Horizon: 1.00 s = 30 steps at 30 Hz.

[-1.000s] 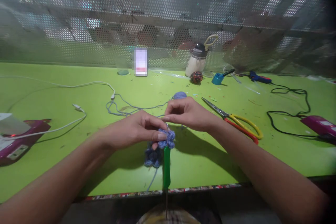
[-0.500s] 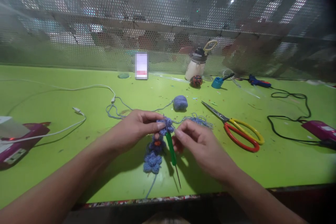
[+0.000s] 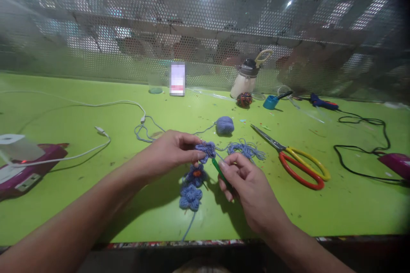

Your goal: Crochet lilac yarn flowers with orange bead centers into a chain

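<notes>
My left hand (image 3: 174, 151) pinches the top purple crochet flower (image 3: 206, 150). Below it hang a darker flower with an orange centre (image 3: 196, 175) and another purple flower (image 3: 191, 197), which has a yarn tail trailing toward the table's front edge. My right hand (image 3: 241, 181) is closed on the green handle of a crochet hook (image 3: 219, 169); the hook's tip is at the top flower. Purple yarn runs from that flower to the right. A purple yarn ball (image 3: 225, 125) lies behind the hands, and loose purple yarn (image 3: 246, 149) lies just beyond my right hand.
Scissors (image 3: 288, 158) with red and yellow handles lie at right. Farther back stand a phone (image 3: 177, 79), a bottle (image 3: 245, 81), a dark multicoloured yarn ball (image 3: 244, 100), a blue container (image 3: 270, 102) and a glue gun (image 3: 323, 102). A magenta power strip (image 3: 35, 170) sits at left.
My right hand has taken hold of the green hook handle, which was hanging free from the flower. The top flower is tilted differently in my left hand. The view has shifted slightly.
</notes>
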Tool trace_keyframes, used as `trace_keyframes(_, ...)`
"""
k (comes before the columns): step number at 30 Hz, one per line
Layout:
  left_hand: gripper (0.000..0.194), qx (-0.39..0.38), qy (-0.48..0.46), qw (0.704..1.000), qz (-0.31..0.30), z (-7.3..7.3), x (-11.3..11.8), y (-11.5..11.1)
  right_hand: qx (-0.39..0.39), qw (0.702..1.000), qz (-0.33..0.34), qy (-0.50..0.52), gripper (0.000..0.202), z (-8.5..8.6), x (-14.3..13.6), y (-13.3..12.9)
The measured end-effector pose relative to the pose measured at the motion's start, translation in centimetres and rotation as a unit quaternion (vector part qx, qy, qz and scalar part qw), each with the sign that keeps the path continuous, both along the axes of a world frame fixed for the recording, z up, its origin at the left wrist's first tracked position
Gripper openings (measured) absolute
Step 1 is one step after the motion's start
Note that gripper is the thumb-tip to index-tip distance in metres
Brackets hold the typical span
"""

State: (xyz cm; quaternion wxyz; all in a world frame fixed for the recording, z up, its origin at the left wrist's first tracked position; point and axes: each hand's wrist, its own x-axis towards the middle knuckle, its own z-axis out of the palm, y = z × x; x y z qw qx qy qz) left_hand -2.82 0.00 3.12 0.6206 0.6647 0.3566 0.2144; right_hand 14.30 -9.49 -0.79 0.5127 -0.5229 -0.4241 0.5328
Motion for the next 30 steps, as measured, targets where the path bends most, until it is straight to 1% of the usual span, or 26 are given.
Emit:
trace_keyframes(3, 0.016, 0.001, 0.021, 1.0, -0.013, 0.3, 0.0, 0.0, 0.012, 0.999, -0.014, -0.044, 0.034, -0.2, 0.6, -0.2)
trace_keyframes(7, 0.018, -0.008, 0.016, 1.0, -0.017, 0.3, 0.0, -0.1, 0.051, 0.993, -0.039, -0.101, 0.032, -0.5, 1.4, -0.4)
trace_keyframes(10, 0.018, -0.01, 0.017, 0.999, -0.025, 0.3, -0.1, -0.2, 0.097, 0.981, -0.054, -0.157, 0.029, -0.6, 1.8, -0.5)
trace_keyframes(13, 0.018, -0.016, 0.017, 0.999, -0.036, 0.4, -0.2, -0.5, 0.149, 0.962, -0.07, -0.216, 0.026, -0.7, 2.1, -0.6)
trace_keyframes(18, 0.016, -0.027, 0.018, 0.998, -0.048, 0.7, -0.2, -0.6, 0.227, 0.916, -0.095, -0.318, 0.018, -1.0, 2.4, -0.9)
trace_keyframes(25, 0.013, -0.039, 0.014, 0.995, -0.085, 0.8, -0.2, -0.5, 0.343, 0.837, -0.111, -0.411, 0.007, -0.9, 3.1, -1.5)
trace_keyframes(28, 0.014, -0.04, 0.018, 0.995, -0.089, 0.8, -0.3, -0.7, 0.385, 0.8, -0.103, -0.448, 0.008, -0.9, 3.3, -1.7)
trace_keyframes(30, 0.014, -0.037, 0.021, 0.995, -0.092, 0.9, -0.3, -0.7, 0.418, 0.768, -0.091, -0.477, 0.013, -0.9, 3.5, -1.9)
